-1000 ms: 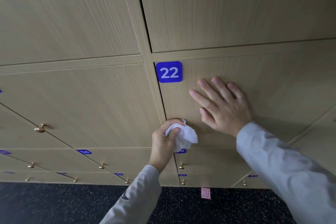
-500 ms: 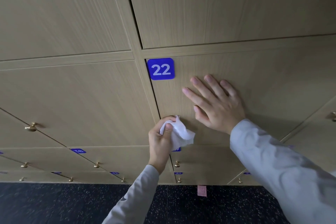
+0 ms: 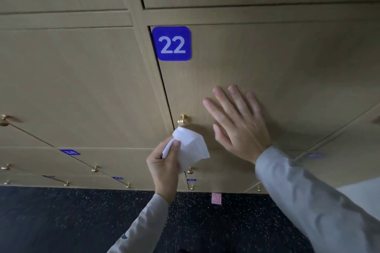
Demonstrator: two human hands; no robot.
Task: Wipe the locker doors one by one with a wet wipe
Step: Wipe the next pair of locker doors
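A light wood locker door [image 3: 277,63] carries a blue plate with the number 22 [image 3: 172,43] at its upper left corner. A small brass knob [image 3: 183,119] sits near the door's lower left. My left hand [image 3: 164,167] is shut on a crumpled white wet wipe [image 3: 190,147], held just below the knob. The wipe's top edge is close to the knob; I cannot tell if they touch. My right hand [image 3: 239,124] lies flat on the door with fingers spread, to the right of the knob.
More wooden locker doors surround door 22, several with brass knobs [image 3: 95,169] and small blue number plates [image 3: 70,152]. Below is a dark speckled floor [image 3: 72,222] with a pink sticky note [image 3: 216,198] at the lockers' base.
My left hand with the wipe has dropped away from the door's lower left, uncovering the brass knob. The view has moved closer to door 22. My right hand stays flat on the door.
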